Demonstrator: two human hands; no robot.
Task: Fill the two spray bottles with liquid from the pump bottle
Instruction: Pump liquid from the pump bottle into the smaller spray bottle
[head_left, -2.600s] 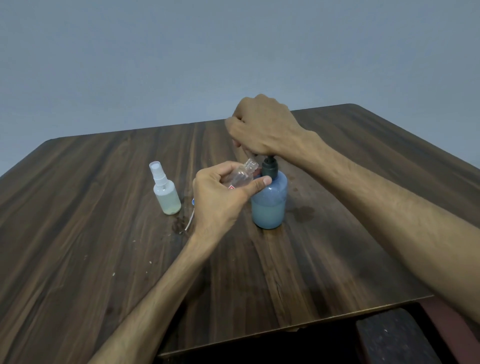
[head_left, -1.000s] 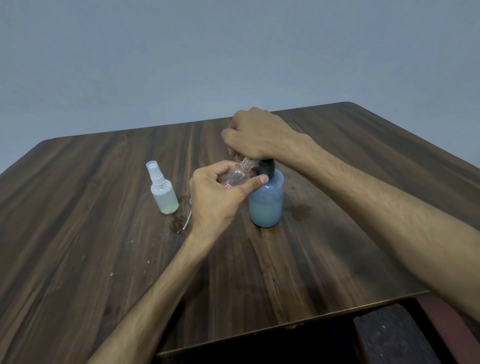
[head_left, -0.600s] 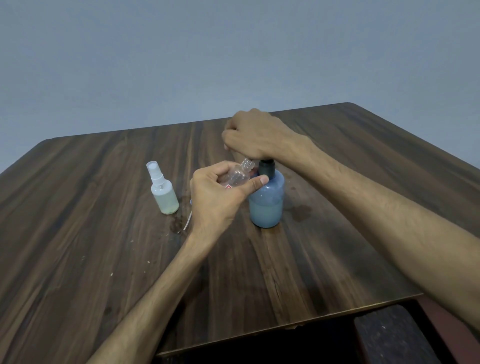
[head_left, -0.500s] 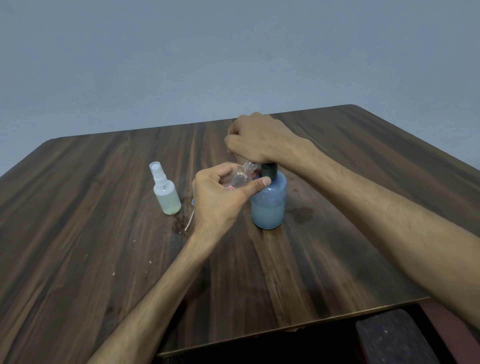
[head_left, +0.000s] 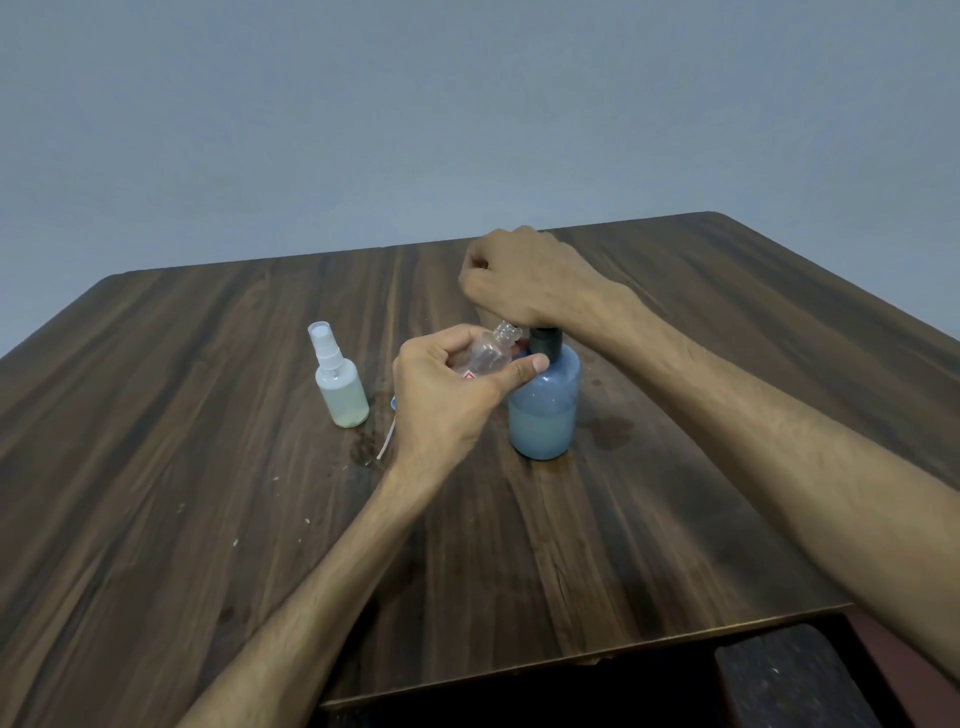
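Left hand (head_left: 441, 400) grips the tilted clear spray bottle (head_left: 485, 356), neck beside the blue pump bottle (head_left: 544, 410); right hand (head_left: 524, 280), fingers curled, presses its pump head. Mouth should sit under the hidden nozzle.

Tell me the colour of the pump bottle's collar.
Black, on the blue pump bottle; seen in the head view.

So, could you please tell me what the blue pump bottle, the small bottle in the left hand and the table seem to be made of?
Pump bottle: likely translucent blue plastic with a frosted look; the liquid line shows through. Its collar looks like matte black plastic.
Small bottle: clear, glossy, probably plastic, with a moulded threaded neck.
Table: dark wood grain with a soft sheen, solid wood or laminate, I cannot tell.
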